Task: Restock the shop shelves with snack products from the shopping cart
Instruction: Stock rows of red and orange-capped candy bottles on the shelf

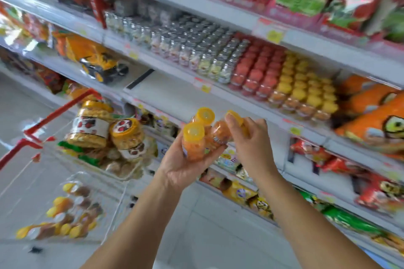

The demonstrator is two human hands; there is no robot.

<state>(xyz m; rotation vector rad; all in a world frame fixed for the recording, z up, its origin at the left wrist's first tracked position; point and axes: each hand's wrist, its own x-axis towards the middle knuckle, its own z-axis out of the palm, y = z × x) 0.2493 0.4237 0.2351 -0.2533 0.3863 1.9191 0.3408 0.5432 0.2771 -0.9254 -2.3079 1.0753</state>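
jars (193, 144): clear plastic, kinda glossy
jar lids (205, 114): smooth yellow plastic
shelves (175, 91): white painted metal, looks matt
snack bags (371, 120): shiny plastic film
cart frame (65, 105): glossy red

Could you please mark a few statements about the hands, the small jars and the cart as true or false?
1. The left hand holds small yellow-lidded jars. True.
2. The right hand is empty. False: its fingers grip another jar by the lid.
3. The shelf row of yellow-lidded jars sits beside red-lidded jars. True.
4. The cart has a blue frame. False: it is red.
5. The cart's upper basket is empty. False: large jars lie in it.
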